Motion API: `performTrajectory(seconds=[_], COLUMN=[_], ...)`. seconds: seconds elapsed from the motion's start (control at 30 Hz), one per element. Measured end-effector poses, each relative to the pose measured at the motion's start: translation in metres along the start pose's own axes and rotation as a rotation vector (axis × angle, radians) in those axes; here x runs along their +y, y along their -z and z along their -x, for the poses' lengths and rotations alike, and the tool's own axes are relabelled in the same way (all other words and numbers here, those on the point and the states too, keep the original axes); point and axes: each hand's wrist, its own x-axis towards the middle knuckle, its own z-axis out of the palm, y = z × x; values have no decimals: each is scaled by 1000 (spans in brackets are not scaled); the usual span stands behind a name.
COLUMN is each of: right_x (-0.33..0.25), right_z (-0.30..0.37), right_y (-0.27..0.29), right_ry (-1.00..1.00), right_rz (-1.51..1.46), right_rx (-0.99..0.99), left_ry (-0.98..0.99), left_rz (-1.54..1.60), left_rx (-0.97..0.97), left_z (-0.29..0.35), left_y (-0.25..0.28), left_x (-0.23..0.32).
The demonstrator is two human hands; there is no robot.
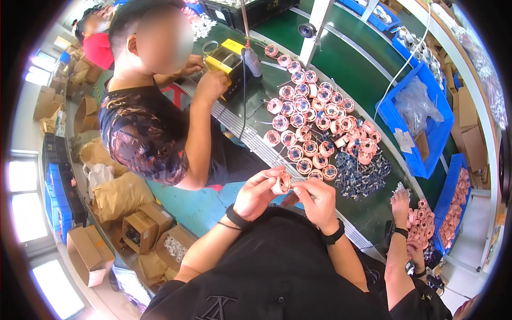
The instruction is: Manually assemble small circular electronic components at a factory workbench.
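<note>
Left hand (253, 198): thumb and fingers clamped on a pink ring-shaped part (278, 186), which is held up in front of the person's dark shirt (266, 256), by the metal-strip edge (260, 151) of the bench. Right hand (318, 204): thumb and forefinger close together at the ring's right side; the tips are small and partly hidden, so I cannot tell whether they grip a wire or only touch the rim.

Green bench (255, 101), beyond the hands: many similar pink rings (302, 104) with dark centres, laid close together, heaped toward the right. Just beside that heap, a pile of small dark-blue components (362, 175).

Left of the bench: a co-worker (144, 133) with both hands at a yellow-and-black device (228, 63). Lower right: another person's hand (399, 207) near a second heap of pink parts (421, 223). Far side: a blue bin (426, 161) containing a clear plastic bag (417, 104).
</note>
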Motion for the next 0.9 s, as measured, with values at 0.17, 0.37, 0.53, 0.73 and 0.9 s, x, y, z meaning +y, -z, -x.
performTrajectory(seconds=[0.17,0.37,0.53,0.73,0.9], right_x=[-6,-12,-9,-10,-14], right_z=[3,3,12,11,7], right_y=[-10,-15,-23,-25,-24], right_ry=[-551,-456,-454,-270,-119], right_rz=[-664,-716,-622,-298,-160], right_rx=[68,41,115,204,239], left_ry=[-8,33,54,52,65], left_rz=[25,45,53,41,62], left_rx=[-88,-159,-170,-150,-143], left_z=[1,6,6,7,9], left_y=[-6,-24,-24,-25,-26], left_x=[1,8,6,1,-2])
